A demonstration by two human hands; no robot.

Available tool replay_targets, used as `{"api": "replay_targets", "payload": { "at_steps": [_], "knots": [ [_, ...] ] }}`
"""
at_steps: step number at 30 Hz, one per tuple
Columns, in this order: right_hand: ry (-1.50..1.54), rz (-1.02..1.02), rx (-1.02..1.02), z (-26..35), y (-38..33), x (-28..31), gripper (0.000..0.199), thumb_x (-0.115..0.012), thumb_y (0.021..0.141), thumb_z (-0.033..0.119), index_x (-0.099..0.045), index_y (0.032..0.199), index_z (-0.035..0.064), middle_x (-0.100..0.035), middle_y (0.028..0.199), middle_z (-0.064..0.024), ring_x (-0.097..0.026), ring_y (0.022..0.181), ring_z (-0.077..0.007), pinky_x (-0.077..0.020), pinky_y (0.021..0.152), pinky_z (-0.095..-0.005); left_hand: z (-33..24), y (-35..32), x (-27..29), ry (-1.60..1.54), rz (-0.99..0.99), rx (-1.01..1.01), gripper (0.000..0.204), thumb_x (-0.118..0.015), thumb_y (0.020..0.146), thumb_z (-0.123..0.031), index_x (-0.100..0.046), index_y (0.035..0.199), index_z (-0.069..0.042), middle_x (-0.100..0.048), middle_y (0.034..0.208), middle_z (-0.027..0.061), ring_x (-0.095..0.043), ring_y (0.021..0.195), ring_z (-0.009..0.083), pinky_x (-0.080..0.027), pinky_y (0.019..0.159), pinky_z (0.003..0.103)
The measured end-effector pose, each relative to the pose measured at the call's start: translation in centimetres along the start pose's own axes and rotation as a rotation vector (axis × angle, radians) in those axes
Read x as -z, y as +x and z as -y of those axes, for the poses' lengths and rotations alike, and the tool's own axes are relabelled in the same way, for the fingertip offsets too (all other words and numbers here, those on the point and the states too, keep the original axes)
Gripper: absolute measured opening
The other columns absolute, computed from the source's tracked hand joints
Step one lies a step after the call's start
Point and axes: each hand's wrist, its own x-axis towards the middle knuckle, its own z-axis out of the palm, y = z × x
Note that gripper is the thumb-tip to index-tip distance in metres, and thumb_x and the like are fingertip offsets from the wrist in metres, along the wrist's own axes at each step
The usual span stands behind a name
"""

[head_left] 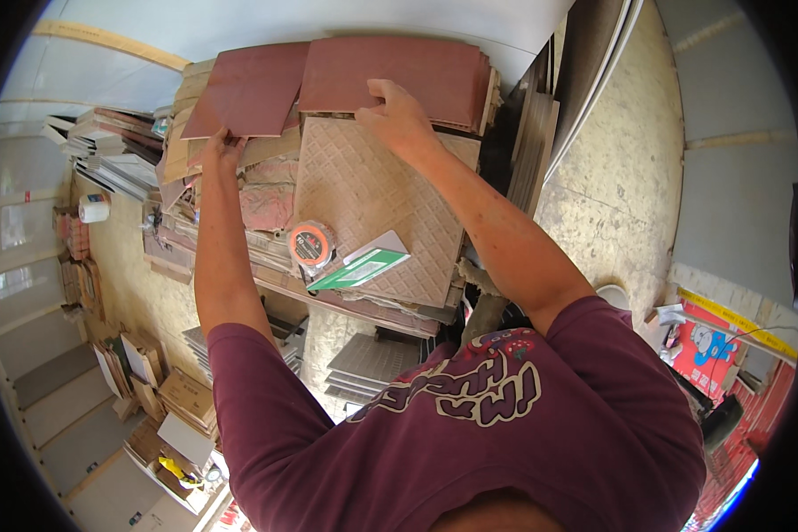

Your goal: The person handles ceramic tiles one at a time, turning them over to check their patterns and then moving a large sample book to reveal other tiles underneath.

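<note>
At the back of the stacked work surface, my left hand [222,149] grips the near edge of a flat reddish-brown tile [246,84], thumb on top. The tile lies slightly tilted over cardboard [191,106]. To its right is a stack of similar reddish-brown tiles [395,73]. My right hand [397,120] hovers at the near edge of that stack, its finger and thumb apart and nothing between them. In front lies a square tile with a raised grid pattern [372,177]. On it rest an orange and black tape measure [311,244] and a green and white booklet [362,269].
Long dark boards [534,146] stand upright right of the stack. Piled panels [120,155] and a white roll [94,208] are at the far left. More grey tiles [372,359] sit low in front of me. Boxes [186,399] stand at the lower left.
</note>
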Motion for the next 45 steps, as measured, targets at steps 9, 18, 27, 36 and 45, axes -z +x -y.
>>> {"api": "replay_targets", "payload": {
  "at_steps": [9, 18, 27, 36, 45],
  "knots": [
    [-0.034, 0.063, 0.054, -0.2, -0.7, -0.8, 0.054, -0.059, 0.076, 0.017, -0.041, 0.121, -0.0054, -0.047, 0.121, -0.0207, -0.057, 0.098, -0.0258, -0.0436, 0.085, -0.033, -1.0, 0.2, -1.6, 0.141, 0.036, 0.11, 0.031, -0.053, 0.085, -0.011, -0.043, 0.11, 0.004, -0.046, 0.104, 0.019, -0.049, 0.092, 0.0296, -0.044, 0.087, 0.049],
    [-0.003, 0.063, 0.079, -0.3, -0.8, -1.0, 0.054, -0.059, 0.073, 0.02, -0.045, 0.118, -0.0046, -0.049, 0.117, -0.0219, -0.055, 0.098, -0.0281, -0.0412, 0.088, -0.0362, -2.0, -2.1, -4.5, 0.168, -0.075, 0.233, 0.062, -0.057, 0.083, -0.018, -0.022, 0.13, 0.002, -0.026, 0.129, 0.0251, -0.038, 0.112, 0.0394, -0.037, 0.092, 0.056],
    [-0.021, 0.075, 0.09, -0.1, -1.0, -1.1, 0.054, -0.06, 0.074, 0.02, -0.043, 0.12, -0.0045, -0.048, 0.118, -0.0212, -0.055, 0.098, -0.0274, -0.0418, 0.087, -0.0353, -1.6, -0.2, -4.5, 0.121, 0.078, 0.163, 0.054, -0.06, 0.08, -0.019, -0.034, 0.126, -0.006, -0.028, 0.131, 0.0216, -0.036, 0.116, 0.0394, -0.03, 0.097, 0.055],
    [-0.048, 0.074, 0.111, 0.2, -1.2, -1.2, 0.054, -0.059, 0.075, 0.02, -0.043, 0.12, -0.005, -0.048, 0.118, -0.0207, -0.056, 0.096, -0.0258, -0.0428, 0.085, -0.0343, -2.1, 0.5, -6.1, 0.121, 0.011, 0.198, 0.057, -0.062, 0.078, -0.018, -0.033, 0.124, -0.001, -0.032, 0.128, 0.0215, -0.04, 0.113, 0.0346, -0.03, 0.098, 0.052],
    [-0.031, 0.071, 0.096, 0.2, -1.1, -1.1, 0.054, -0.059, 0.074, 0.019, -0.043, 0.12, -0.0046, -0.048, 0.118, -0.0209, -0.056, 0.096, -0.0264, -0.0422, 0.086, -0.035, -2.6, -0.6, -8.2, -0.043, -0.054, 0.154, 0.076, -0.06, 0.078, -0.013, -0.01, 0.134, 0.001, -0.003, 0.141, 0.0241, -0.018, 0.128, 0.0383, -0.023, 0.102, 0.052]
  ]
}}
